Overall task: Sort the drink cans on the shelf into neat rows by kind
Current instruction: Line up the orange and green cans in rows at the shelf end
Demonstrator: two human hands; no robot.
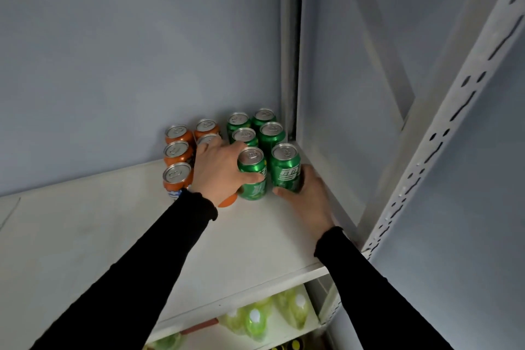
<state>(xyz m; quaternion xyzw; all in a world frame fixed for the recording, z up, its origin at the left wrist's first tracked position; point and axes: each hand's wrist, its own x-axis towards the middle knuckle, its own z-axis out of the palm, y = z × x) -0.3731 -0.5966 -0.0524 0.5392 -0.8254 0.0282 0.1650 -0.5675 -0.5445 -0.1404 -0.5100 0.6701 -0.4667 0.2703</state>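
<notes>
While we look down on the white shelf (255,236), the drink cans stand upright in its far right corner, green ones on the right and orange ones on the left. Our left hand (218,170) has its grip clamped on the near green can (252,173) of the left green row, thumb across its front, and the back of the hand hides part of an orange can (227,200) just beside it. Our right hand (309,196) has its grip closed around the near green can of the right row (285,167), thumb on the front, fingers behind. These two cans stand side by side, close together. Farther back we see four more green cans (244,136) in two rows, touching or nearly so. To their left the orange cans (176,152) form a row of three running near to far, with two more behind our left hand. Both arms wear black sleeves (159,250). On the right a grey slotted post (443,150) rises, and below the shelf lie pale green bottles (255,318).
</notes>
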